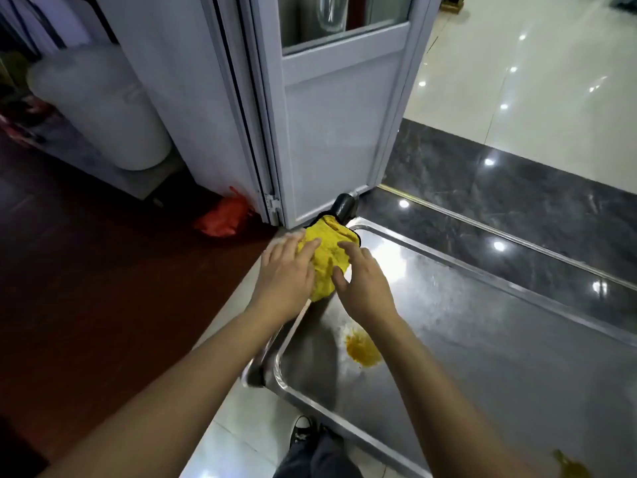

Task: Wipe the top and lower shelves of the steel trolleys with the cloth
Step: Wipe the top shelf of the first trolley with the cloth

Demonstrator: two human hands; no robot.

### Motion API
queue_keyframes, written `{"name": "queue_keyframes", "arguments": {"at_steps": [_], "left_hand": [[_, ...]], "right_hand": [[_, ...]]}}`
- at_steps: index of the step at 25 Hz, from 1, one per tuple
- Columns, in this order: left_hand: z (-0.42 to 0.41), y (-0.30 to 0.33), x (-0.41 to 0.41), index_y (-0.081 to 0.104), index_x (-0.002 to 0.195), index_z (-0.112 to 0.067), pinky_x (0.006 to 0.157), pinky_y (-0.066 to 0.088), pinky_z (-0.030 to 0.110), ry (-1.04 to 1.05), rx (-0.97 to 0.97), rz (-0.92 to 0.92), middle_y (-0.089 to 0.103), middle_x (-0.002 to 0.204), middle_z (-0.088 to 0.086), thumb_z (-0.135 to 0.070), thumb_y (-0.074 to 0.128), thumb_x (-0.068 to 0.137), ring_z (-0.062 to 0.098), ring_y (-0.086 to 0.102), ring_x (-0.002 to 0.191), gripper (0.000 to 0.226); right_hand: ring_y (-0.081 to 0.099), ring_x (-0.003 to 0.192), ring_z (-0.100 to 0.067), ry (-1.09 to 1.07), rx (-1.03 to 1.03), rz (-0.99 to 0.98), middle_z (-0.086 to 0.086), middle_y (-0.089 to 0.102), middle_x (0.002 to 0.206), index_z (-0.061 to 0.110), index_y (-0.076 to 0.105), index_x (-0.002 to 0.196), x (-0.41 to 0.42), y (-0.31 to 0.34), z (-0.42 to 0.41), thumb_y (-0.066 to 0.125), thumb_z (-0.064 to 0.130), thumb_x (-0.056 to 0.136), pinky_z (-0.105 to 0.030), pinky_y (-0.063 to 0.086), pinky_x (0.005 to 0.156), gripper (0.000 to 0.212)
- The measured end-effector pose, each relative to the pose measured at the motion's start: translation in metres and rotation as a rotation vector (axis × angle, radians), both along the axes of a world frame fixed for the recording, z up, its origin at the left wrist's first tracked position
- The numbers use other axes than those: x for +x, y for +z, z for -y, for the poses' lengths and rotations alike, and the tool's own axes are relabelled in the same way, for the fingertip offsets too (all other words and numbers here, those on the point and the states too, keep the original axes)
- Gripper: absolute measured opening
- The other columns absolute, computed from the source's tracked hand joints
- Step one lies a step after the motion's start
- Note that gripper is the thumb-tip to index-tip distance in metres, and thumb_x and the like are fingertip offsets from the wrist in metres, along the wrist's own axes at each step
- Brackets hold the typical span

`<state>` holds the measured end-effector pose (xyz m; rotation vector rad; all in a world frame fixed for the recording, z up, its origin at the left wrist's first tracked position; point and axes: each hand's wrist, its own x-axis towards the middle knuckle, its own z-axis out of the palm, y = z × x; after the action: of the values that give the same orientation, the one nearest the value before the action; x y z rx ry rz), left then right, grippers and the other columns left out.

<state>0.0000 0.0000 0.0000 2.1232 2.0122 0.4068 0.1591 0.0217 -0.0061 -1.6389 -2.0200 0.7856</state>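
Now yellow cloth (327, 260) between both hands, on trolley's far corner (379, 232).

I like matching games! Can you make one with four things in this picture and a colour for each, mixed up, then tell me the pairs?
Things:
1. cloth
2. bag on the floor by the door
3. trolley top
4. shoe

Colours:
A. shiny silver
B. black with a white toe
C. yellow
D. red

Pairs: 1-C, 2-D, 3-A, 4-B.

The left hand and the right hand both rest on the cloth at the far corner of the trolley top.
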Motion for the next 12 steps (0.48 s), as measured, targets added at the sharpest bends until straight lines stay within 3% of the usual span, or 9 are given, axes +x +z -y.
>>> {"name": "queue_keyframes", "arguments": {"at_steps": [2,5,7,10,12], "left_hand": [[-0.014,-0.008,-0.008,0.035,0.153,-0.025,0.115,0.027,0.047,0.142,-0.075,0.074,0.034,0.16,0.007,-0.032,0.044,0.103,0.03,0.033,0.146,0.051],[-0.035,-0.023,-0.023,0.019,0.158,-0.027,0.116,0.027,0.05,0.301,-0.422,0.194,0.03,0.162,0.012,-0.051,0.035,0.103,0.038,0.032,0.146,0.062],[-0.045,-0.03,-0.026,0.02,0.159,-0.027,0.118,0.029,0.047,0.348,-0.563,0.356,0.035,0.161,0.013,-0.06,0.033,0.102,0.036,0.035,0.146,0.067],[-0.055,-0.028,-0.029,0.039,0.152,-0.017,0.111,0.04,0.041,0.442,-0.573,0.595,0.048,0.152,0.011,-0.061,0.05,0.096,0.029,0.048,0.137,0.073],[-0.058,-0.026,-0.03,0.062,0.13,-0.016,0.092,0.051,0.038,0.556,-0.592,0.764,0.066,0.132,0.007,-0.063,0.067,0.083,0.022,0.062,0.116,0.067]], "right_hand": [[0.053,0.117,-0.027,-0.022,0.023,0.002,-0.004,0.053,0.136,0.025,0.044,0.144,-0.005,-0.002,-0.008,0.054,0.03,0.098,-0.044,0.047,0.098,0.048],[0.05,0.121,-0.025,-0.009,-0.019,-0.016,-0.001,0.046,0.143,0.029,0.041,0.148,-0.013,-0.006,-0.015,0.052,0.032,0.098,-0.043,0.046,0.101,0.05],[0.049,0.124,-0.024,0.022,-0.056,-0.004,0.001,0.042,0.145,0.032,0.039,0.149,-0.015,-0.011,-0.018,0.053,0.034,0.098,-0.043,0.045,0.103,0.053],[0.049,0.124,-0.024,0.042,-0.081,-0.036,0.002,0.039,0.147,0.033,0.037,0.151,-0.015,-0.019,-0.017,0.055,0.036,0.097,-0.044,0.046,0.103,0.056],[0.05,0.124,-0.024,0.019,-0.08,-0.083,0.002,0.04,0.146,0.031,0.039,0.149,-0.017,-0.022,-0.018,0.054,0.04,0.098,-0.044,0.046,0.103,0.054]]}}
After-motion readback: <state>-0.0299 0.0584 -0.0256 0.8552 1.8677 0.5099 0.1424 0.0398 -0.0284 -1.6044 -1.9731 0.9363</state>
